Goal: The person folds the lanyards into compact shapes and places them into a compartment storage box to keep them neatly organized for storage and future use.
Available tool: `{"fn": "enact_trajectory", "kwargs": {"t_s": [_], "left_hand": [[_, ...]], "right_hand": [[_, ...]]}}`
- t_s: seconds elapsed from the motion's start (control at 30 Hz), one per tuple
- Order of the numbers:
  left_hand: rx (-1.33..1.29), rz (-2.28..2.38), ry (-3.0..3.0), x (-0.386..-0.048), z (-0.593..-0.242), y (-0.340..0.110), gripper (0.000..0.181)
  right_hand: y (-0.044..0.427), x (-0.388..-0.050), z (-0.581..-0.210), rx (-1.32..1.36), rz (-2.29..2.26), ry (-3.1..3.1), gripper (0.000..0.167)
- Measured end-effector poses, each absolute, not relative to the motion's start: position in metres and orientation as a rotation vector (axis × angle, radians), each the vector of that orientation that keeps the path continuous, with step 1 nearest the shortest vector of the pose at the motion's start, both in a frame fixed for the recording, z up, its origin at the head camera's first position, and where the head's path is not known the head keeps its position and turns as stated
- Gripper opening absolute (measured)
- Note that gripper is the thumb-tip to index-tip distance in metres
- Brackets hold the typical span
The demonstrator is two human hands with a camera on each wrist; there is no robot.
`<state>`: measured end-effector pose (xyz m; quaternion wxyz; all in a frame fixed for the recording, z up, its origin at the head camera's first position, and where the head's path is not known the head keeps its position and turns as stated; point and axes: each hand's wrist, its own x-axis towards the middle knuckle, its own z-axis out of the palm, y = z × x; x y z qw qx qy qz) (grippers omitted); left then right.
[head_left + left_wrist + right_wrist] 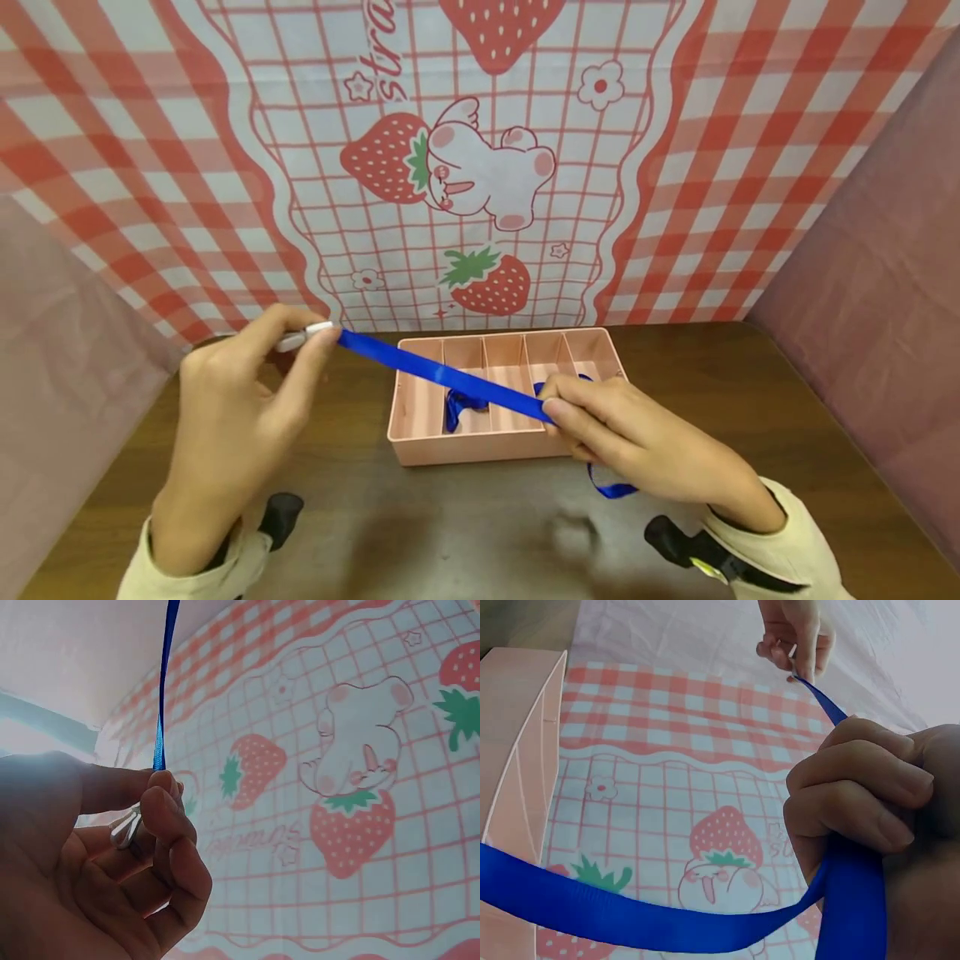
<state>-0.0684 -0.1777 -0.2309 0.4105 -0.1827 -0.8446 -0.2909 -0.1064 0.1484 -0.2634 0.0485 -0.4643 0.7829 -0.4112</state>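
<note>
A flat blue lanyard (442,377) is drawn straight between both hands, above a pink divided box. My left hand (240,404) pinches its left end between thumb and fingers, where a small silver clip (126,827) pokes out among the fingers. My right hand (648,437) grips the strap lower down, at the box's front right, its fingers curled round the band. Below this hand a loop of blue strap (617,490) hangs. In the right wrist view, more of the band (652,922) crosses in front of the box. The part inside the right fist is hidden.
The pink box (480,451) stands on a dark wooden table (750,400) near the back. Blue strap (453,410) lies in its second compartment from the left. A strawberry-print cloth (480,275) rises behind, with pinkish cloth at both sides.
</note>
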Motion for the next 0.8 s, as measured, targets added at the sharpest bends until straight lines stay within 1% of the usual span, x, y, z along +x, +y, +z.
{"fn": "enact_trajectory", "kwargs": {"t_s": [0.33, 0.43, 0.6, 0.8], "left_hand": [[-0.463, -0.749, -2.232, -0.079, -0.254, -0.194, 0.005], [-0.473, -0.762, -2.255, -0.083, -0.260, -0.198, 0.005], [-0.474, -0.777, -2.274, -0.093, -0.268, -0.205, 0.005], [-0.488, -0.796, -2.309, -0.102, -0.274, -0.210, 0.007]], "right_hand": [[0.176, -0.109, -0.279, -1.386, -1.279, 2.471, 0.029], [0.186, -0.109, -0.283, -1.361, -1.264, 2.500, 0.027], [0.206, -0.110, -0.285, -1.301, -1.213, 2.619, 0.029], [0.223, -0.110, -0.286, -1.215, -1.275, 2.632, 0.031]]}}
